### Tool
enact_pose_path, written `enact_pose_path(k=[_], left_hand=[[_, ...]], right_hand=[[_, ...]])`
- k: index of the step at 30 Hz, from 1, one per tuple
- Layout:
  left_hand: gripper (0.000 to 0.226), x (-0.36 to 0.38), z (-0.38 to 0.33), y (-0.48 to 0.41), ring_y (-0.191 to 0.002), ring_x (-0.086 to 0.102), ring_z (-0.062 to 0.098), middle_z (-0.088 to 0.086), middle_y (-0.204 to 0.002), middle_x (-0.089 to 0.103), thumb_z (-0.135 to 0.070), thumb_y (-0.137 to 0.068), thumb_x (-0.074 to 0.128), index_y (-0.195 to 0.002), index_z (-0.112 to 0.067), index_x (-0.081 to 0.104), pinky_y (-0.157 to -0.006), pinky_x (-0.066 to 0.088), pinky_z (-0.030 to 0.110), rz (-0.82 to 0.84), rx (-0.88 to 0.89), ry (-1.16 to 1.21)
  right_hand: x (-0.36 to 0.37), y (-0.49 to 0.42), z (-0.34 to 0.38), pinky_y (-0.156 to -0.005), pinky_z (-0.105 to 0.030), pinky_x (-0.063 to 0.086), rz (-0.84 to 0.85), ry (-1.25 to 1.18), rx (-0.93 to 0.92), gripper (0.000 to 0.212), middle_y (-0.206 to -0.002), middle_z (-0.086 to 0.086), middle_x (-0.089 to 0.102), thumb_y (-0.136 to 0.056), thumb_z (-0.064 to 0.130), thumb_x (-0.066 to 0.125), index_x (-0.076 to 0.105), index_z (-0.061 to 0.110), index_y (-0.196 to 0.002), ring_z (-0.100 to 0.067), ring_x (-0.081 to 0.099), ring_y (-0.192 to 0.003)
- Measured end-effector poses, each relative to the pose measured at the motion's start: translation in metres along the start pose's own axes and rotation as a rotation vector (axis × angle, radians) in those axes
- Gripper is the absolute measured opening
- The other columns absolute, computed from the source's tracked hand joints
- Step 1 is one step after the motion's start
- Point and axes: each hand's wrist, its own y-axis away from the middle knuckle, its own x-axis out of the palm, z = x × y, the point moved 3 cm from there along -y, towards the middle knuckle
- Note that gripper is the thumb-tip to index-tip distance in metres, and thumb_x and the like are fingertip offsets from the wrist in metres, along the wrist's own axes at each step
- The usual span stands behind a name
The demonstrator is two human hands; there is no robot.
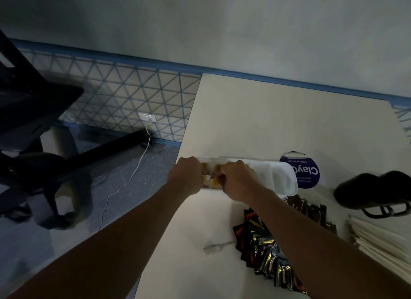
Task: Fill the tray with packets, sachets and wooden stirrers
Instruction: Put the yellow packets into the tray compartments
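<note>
Grips yellow-and-white packets at the left end of the white tray with left hand and right hand, fingers of both curled round the bunch.

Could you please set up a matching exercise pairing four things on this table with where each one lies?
Things: 1 packets; 2 sachets; 3 spoon; 4 stirrers.
Places: A alone on bare table, left of the sachets; B at the picture's right edge; C held between left hand and right hand, over the tray; D partly beneath the right forearm.
Pairs: 1-C; 2-D; 3-A; 4-B.
</note>
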Motion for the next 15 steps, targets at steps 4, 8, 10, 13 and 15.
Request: enact_pose_path(k=[4, 8, 10, 13, 15], left_hand=[[0.03, 0.0037, 0.0009, -0.0021, -0.089, 0.065, 0.03, 0.009, -0.102, 0.068, -0.021, -0.083, 0.056, -0.109, -0.02, 0.072, -0.074, 0.057, 0.038, 0.04, 0.026, 0.005], [0.03, 0.0042, 0.0024, -0.0032, -0.092, 0.065, 0.03, 0.011, -0.107, 0.068, -0.022, -0.087, 0.056, -0.113, -0.02, 0.071, -0.079, 0.057, 0.04, 0.028, 0.018, 0.024], [0.028, 0.005, 0.003, -0.0014, -0.094, 0.065, 0.03, 0.01, -0.108, 0.067, -0.027, -0.089, 0.056, -0.112, -0.021, 0.07, -0.078, 0.056, 0.037, -0.008, 0.008, 0.031], [0.027, 0.0078, 0.003, 0.0028, -0.094, 0.064, 0.028, 0.007, -0.108, 0.065, -0.031, -0.089, 0.054, -0.109, -0.024, 0.071, -0.07, 0.049, 0.033, -0.048, 0.011, 0.011], [0.027, 0.0073, 0.0034, 0.0063, -0.095, 0.063, 0.028, 0.006, -0.109, 0.065, -0.03, -0.088, 0.054, -0.108, -0.026, 0.072, -0.072, 0.049, 0.034, -0.07, 0.012, 0.021]], right_hand=[[-0.0008, 0.0018, -0.0011, -0.08, -0.031, 0.049, -0.007, 0.027, -0.003, 0.028, -0.109, -0.008, 0.065, -0.091, 0.025, 0.056, 0.072, 0.034, -0.112, -0.031, 0.064, -0.099], [-0.0042, 0.0022, -0.0021, -0.072, -0.031, 0.051, -0.048, 0.02, 0.002, 0.027, -0.097, -0.004, 0.066, -0.086, 0.017, 0.057, 0.074, 0.03, -0.103, -0.03, 0.065, -0.091], [-0.0061, 0.0041, -0.0004, -0.067, -0.028, 0.043, -0.085, 0.021, -0.003, 0.023, -0.089, -0.002, 0.065, -0.086, 0.014, 0.057, 0.074, 0.028, -0.094, -0.029, 0.064, -0.087], [-0.0049, 0.0076, 0.0014, -0.065, -0.027, 0.038, -0.135, 0.044, -0.013, 0.022, -0.09, -0.002, 0.067, -0.086, 0.015, 0.056, 0.072, 0.028, -0.093, -0.028, 0.064, -0.086], [-0.0028, 0.0095, 0.0009, -0.064, -0.027, 0.038, -0.16, 0.029, -0.017, 0.022, -0.087, -0.001, 0.068, -0.085, 0.013, 0.055, 0.071, 0.027, -0.09, -0.027, 0.062, -0.083]])
